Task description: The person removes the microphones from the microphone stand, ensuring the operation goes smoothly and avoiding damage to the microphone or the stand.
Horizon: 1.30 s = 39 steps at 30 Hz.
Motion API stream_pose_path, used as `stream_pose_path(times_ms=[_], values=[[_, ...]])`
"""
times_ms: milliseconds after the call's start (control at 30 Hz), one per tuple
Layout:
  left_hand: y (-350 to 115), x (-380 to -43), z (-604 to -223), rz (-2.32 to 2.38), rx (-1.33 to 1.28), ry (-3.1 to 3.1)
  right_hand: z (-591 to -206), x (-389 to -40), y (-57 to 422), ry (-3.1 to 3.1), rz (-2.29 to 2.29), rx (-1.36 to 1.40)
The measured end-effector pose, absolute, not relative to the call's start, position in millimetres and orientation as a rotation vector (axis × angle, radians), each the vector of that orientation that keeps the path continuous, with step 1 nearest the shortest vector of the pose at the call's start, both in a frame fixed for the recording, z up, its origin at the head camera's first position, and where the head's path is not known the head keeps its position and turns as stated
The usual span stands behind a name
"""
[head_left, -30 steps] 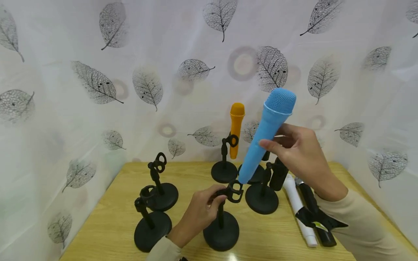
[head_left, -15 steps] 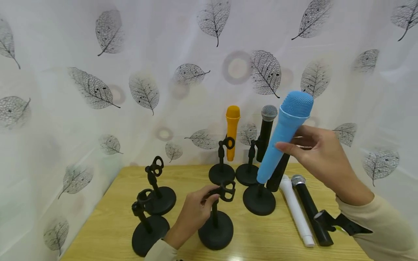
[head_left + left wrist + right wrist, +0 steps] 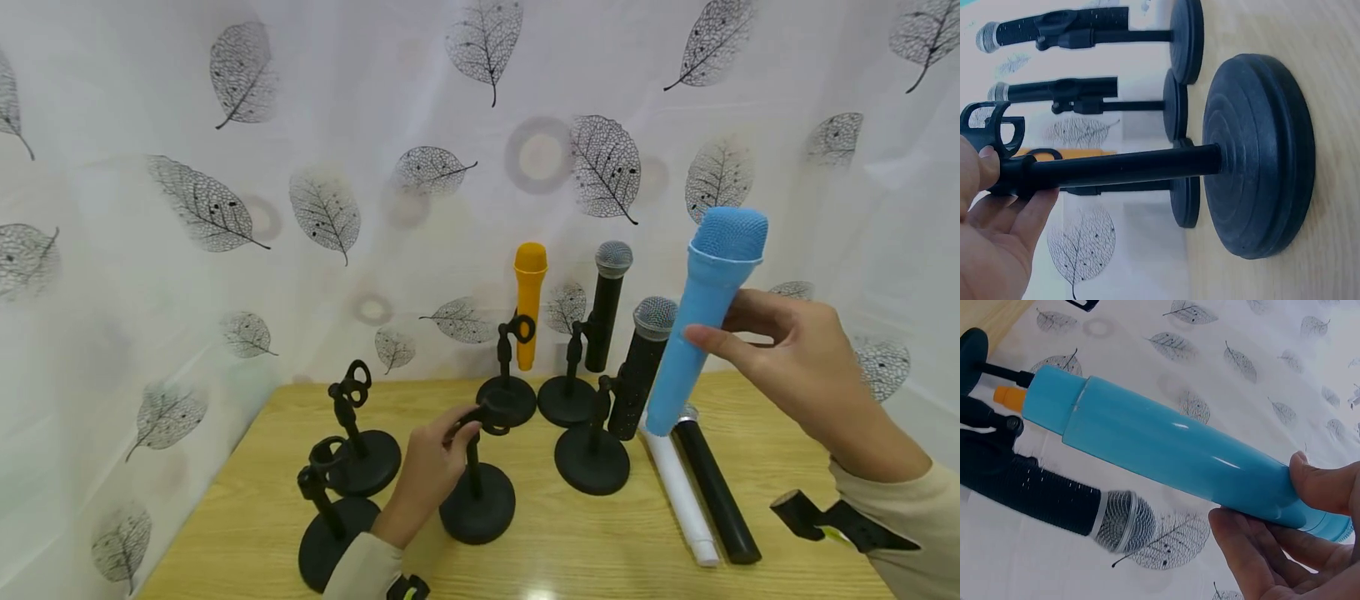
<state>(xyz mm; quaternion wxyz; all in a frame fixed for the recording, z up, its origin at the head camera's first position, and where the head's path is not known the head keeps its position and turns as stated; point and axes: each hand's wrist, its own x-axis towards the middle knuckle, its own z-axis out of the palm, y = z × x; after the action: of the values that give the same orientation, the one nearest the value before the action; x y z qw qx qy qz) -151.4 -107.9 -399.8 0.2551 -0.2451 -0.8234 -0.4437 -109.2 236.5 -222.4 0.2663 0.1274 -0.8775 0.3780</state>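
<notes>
My left hand (image 3: 427, 467) grips a black microphone stand (image 3: 477, 504) at its clip, on top of the pole. In the left wrist view the stand's round base (image 3: 1260, 156) shows large, and thumb and fingers hold the clip end; its ring holds nothing. My right hand (image 3: 795, 358) pinches a light blue microphone (image 3: 705, 308) around its upper body. The microphone's head points up and its tail leans down to the left, above a white microphone (image 3: 682, 492). From the right wrist the blue microphone (image 3: 1179, 450) appears clear of every stand.
An orange microphone (image 3: 530, 292), a black silver-headed microphone (image 3: 603, 308) and a speckled black microphone (image 3: 640, 367) sit in stands behind. Two stands with bare clips, one with its base (image 3: 367, 463) farther back, are at left. Another black microphone (image 3: 716, 492) lies at right.
My right hand has carried the blue microphone to the right, away from the left hand's stand. That stand has shifted back and slightly left, and its clip looks flatter.
</notes>
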Motion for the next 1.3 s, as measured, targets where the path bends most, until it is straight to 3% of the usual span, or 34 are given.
stream_pose_path(times_ms=[733, 1300], values=[[-131, -193, -404, -1.183, -0.421, -2.304, -256, -118, 309, -2.588, 1.003, 0.122], [-136, -207, -405, -1.151, -0.36, -2.293, -327, -147, 353, -2.837, 1.117, 0.132]])
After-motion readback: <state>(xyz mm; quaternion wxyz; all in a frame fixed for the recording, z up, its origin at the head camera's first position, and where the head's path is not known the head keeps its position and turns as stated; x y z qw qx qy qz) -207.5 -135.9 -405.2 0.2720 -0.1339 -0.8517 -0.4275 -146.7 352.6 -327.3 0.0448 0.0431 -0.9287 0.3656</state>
